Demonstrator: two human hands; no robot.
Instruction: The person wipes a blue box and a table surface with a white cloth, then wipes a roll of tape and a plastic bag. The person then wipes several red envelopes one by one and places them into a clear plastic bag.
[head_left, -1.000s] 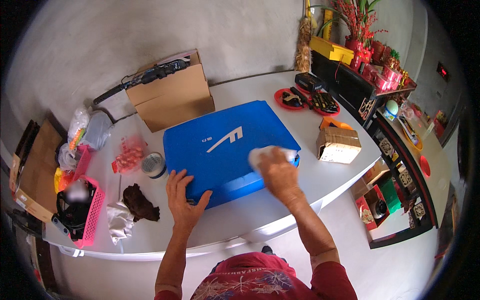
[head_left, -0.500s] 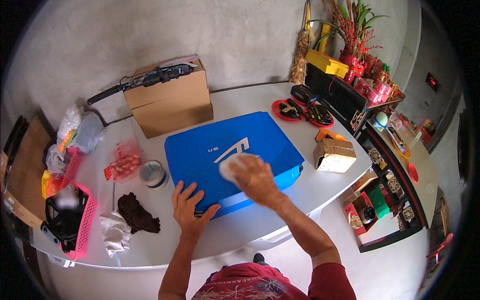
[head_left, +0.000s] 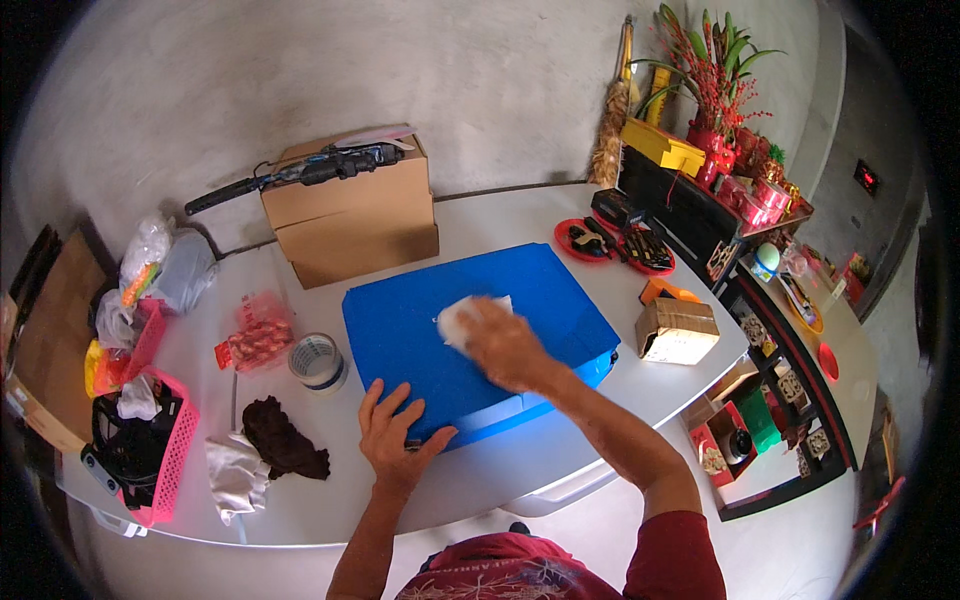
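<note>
A blue rectangular box (head_left: 565,312), seemingly stiff, best grasped edgewise, is being steadied at seven o'clock by the splayed left hand (head_left: 394,447); white cloth (head_left: 456,325) is being clutched by the right hand (head_left: 506,347).

the case (head_left: 415,345) is blue, the wad (head_left: 455,326) white, the basket (head_left: 174,452) pink.

The person wears a dark red shirt (head_left: 505,568) with a pale branching print. Its right sleeve (head_left: 676,556) is short and plain.
</note>
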